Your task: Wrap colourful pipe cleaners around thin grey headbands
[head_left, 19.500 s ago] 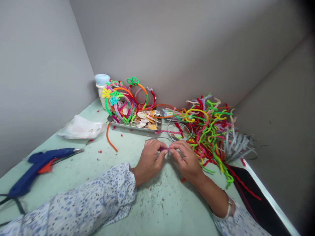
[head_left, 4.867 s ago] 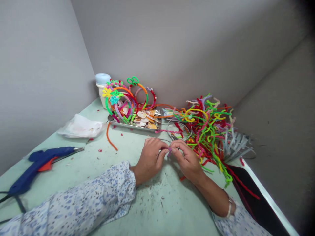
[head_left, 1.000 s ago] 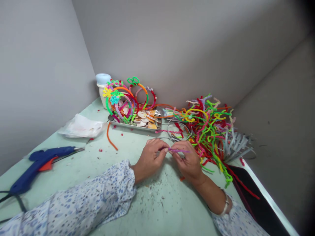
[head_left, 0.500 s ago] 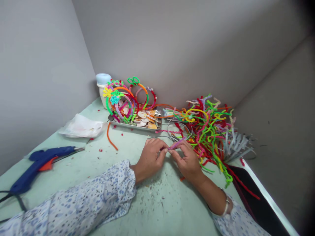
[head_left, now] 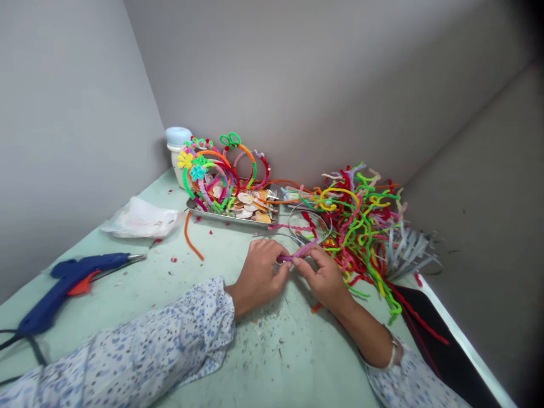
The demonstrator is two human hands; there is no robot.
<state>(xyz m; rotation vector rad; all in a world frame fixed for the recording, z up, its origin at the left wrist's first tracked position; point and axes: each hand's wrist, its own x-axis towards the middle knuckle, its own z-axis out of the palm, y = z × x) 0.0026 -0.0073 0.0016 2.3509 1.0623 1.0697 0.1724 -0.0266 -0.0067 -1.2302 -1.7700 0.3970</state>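
Head view: left hand [head_left: 260,276] and right hand [head_left: 325,277], both pinched nearly closed, hold one fuzzy purple pipe cleaner [head_left: 304,249] above the pale-green tabletop [head_left: 280,368]; one blue-and-orange glue gun [head_left: 63,280] lies well leftward.

The widest free stretch of the surface [head_left: 276,368] lies between the two sleeves [head_left: 157,345], holding only small specks. Another gap runs from the glue gun [head_left: 80,280] to the left hand [head_left: 261,275], with one orange pipe cleaner [head_left: 194,245] (lying flat, so a minor bar) near its far end. Ahead, the metal tray [head_left: 238,220] and upright headbands [head_left: 232,182] block the way to the wall [head_left: 280,102]. Thin hoops [head_left: 289,222] and a tangled heap [head_left: 361,221] crowd the far side of the right hand [head_left: 325,277].
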